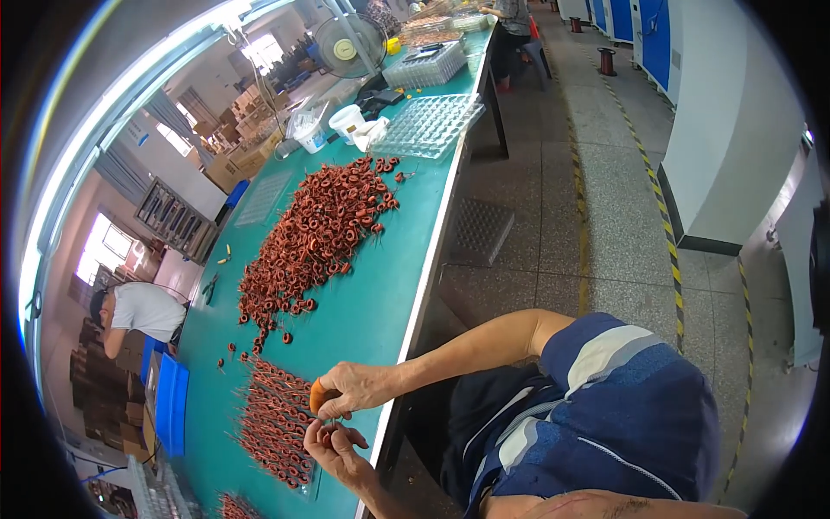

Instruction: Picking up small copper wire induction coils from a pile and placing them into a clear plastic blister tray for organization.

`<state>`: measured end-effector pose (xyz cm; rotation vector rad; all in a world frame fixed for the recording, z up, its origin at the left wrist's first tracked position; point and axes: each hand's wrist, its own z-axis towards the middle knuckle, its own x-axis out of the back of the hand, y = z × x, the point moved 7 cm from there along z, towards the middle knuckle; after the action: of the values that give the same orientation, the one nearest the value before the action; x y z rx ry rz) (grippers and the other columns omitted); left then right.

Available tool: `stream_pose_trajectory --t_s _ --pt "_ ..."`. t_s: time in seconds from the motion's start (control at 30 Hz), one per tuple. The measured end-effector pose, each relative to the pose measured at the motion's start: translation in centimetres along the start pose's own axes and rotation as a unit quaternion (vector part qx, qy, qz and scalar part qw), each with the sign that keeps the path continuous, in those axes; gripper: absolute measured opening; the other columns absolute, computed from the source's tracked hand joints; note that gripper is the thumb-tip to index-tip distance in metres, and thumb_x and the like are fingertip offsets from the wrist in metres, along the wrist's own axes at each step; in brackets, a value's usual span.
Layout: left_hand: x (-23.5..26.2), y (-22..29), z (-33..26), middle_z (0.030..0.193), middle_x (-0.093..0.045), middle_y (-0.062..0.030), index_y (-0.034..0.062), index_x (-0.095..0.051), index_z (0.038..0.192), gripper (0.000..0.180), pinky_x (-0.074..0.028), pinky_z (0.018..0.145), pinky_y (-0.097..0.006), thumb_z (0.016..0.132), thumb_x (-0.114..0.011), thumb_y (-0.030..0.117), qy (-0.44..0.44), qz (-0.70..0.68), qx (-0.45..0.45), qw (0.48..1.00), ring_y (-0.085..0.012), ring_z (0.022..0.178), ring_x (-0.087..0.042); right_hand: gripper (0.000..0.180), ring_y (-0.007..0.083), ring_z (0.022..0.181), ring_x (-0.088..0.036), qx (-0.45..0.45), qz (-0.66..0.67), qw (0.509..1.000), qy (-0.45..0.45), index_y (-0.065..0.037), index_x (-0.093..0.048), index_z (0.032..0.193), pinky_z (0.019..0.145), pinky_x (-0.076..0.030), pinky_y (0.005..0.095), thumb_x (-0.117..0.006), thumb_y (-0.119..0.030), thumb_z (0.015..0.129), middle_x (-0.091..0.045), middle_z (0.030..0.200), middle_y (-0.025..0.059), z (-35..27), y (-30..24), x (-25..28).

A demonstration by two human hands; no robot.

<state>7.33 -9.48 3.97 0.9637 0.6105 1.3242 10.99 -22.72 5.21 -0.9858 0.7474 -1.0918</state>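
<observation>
The long teal-topped work bench (363, 303) runs from the near edge, where the person sits, to the far end. A wide loose heap of small copper-brown wound ring coils (316, 238) covers its middle, thinning toward the near end. Clear plastic compartment trays (428, 125) sit at the far right edge, with a white plastic cup (347, 121) just beside them and a grey desk fan (348, 45) beyond. A blue plastic bin (171, 402) stands against the bench's left edge. Close to the near right edge, a neat batch of ring coils with straightened wire leads (275, 421) lies in rows.

Both hands work just above the near right edge, beside that sorted batch. The right hand (359, 387) has its grip pressed together, thumb against fingers, on what appears to be an orange fingertip cover or a coil; the detail is too small to settle. The left hand (333, 445) pinches one small copper ring coil (327, 430) between thumb and forefinger, directly below the right hand, the two nearly touching.

Judgement: the step in hand is dressing the leads of a single coil. The next move calls for a fine pull along the thin wire without kinking it, then placement in line with the existing rows.
</observation>
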Motion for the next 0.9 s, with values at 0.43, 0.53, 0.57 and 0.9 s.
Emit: stream_pose_trajectory --t_s 0.43,0.53,0.57,0.9 --pt "-0.1 0.3 -0.2 0.064 -0.045 0.0003 -0.0011 -0.051 0.104 0.025 -0.033 0.049 -0.022 0.1 -0.049 0.023 0.013 0.133 0.051 0.99 -0.0066 0.056 -0.042 0.014 0.0207 0.086 -0.055 0.412 -0.343 0.84 0.083 -0.007 -0.062 0.071 0.078 -0.043 0.0359 -0.067 -0.017 0.079 -0.055 0.083 0.0028 -3.8 -6.5 -2.0" --pt "-0.6 0.4 -0.3 0.066 -0.047 -0.0007 -0.002 -0.051 0.104 0.026 -0.034 0.048 -0.022 0.1 -0.05 0.024 -0.047 0.039 0.043 0.997 -0.0071 0.056 -0.044 0.01 0.0199 0.092 -0.056 0.378 -0.313 0.869 0.071 -0.006 -0.066 0.078 0.083 -0.042 0.035 -0.07 -0.015 0.077 -0.058 0.088 0.0022 -3.3 -6.1 -1.6" --pt "-0.9 0.6 -0.5 0.067 -0.048 -0.0013 -0.0023 -0.051 0.104 0.027 -0.034 0.048 -0.021 0.1 -0.05 0.024 -0.072 -0.016 0.038 0.997 -0.0073 0.056 -0.044 0.01 0.0197 0.093 -0.056 0.364 -0.308 0.877 0.064 -0.006 -0.067 0.079 0.084 -0.042 0.035 -0.071 -0.015 0.077 -0.059 0.09 0.0022 -3.0 -5.8 -1.5" --pt "0.3 -0.9 -0.6 0.073 -0.047 -0.0021 0.002 -0.051 0.103 0.015 -0.035 0.042 -0.02 0.099 -0.049 0.016 0.139 -0.173 0.082 0.972 -0.008 0.053 -0.043 0.03 0.0165 0.085 -0.06 -0.054 0.066 0.991 0.105 0.001 -0.068 0.09 0.076 -0.047 0.0307 -0.072 -0.027 0.082 -0.065 0.091 0.0088 -1.3 1.5 -0.7"
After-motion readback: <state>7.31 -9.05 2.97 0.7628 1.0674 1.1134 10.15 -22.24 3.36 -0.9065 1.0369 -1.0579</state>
